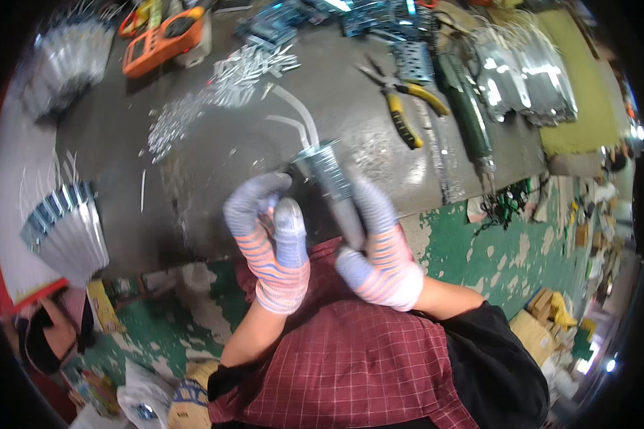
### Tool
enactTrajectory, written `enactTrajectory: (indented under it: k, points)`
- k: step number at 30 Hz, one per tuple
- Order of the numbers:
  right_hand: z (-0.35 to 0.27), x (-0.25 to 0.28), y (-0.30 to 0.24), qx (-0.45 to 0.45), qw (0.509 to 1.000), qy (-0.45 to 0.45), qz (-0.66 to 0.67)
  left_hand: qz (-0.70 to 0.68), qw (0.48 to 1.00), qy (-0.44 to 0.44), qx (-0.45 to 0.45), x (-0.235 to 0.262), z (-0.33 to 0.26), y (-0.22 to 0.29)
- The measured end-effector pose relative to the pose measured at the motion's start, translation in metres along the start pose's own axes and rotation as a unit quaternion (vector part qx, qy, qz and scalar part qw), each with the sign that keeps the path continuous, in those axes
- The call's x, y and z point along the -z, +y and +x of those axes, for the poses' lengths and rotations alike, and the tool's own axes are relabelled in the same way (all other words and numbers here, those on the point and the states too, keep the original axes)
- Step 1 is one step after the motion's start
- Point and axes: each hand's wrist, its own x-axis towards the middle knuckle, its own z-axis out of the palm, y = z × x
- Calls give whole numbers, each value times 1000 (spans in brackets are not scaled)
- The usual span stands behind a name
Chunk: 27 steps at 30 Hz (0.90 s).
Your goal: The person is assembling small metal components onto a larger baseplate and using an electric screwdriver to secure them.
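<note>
My right hand (383, 250), in a striped knit glove, is closed round a slim grey metal piece (345, 211). A shiny bluish metal bracket (322, 166) sits at the top end of this piece, and two white wires (298, 114) stick out beyond it over the table. My left hand (273, 243), gloved the same way, is beside it with thumb and forefinger apart and nothing visible between them. The fingertips of the left hand are near the bracket but do not appear to hold it. Motion blurs the piece and the right fingers.
Small metal bits (175, 125) and short silver strips (254, 71) lie on the dark table (215, 171). Yellow-handled pliers (401, 100), a green power tool (465, 107) and an orange meter (163, 44) are farther back. Similar wired pieces (68, 229) fan out at left; wrapped bundles (526, 79) lie right.
</note>
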Motion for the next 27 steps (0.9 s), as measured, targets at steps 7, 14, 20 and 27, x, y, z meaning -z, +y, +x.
enactTrajectory:
  k: [7,14,20,27]
  points:
    - [3,-7,21,69,994,-17,-89,101,993,-53,22,6,-19,-19]
    - [65,150,10,87,823,196,-526,136,989,-37,-38,8,-23,-27]
    - [81,221,61,-79,855,138,-494,168,981,-69,-73,-1,-15,-23]
    - [49,158,-13,-133,813,191,533,150,987,-26,-45,-6,-16,-25]
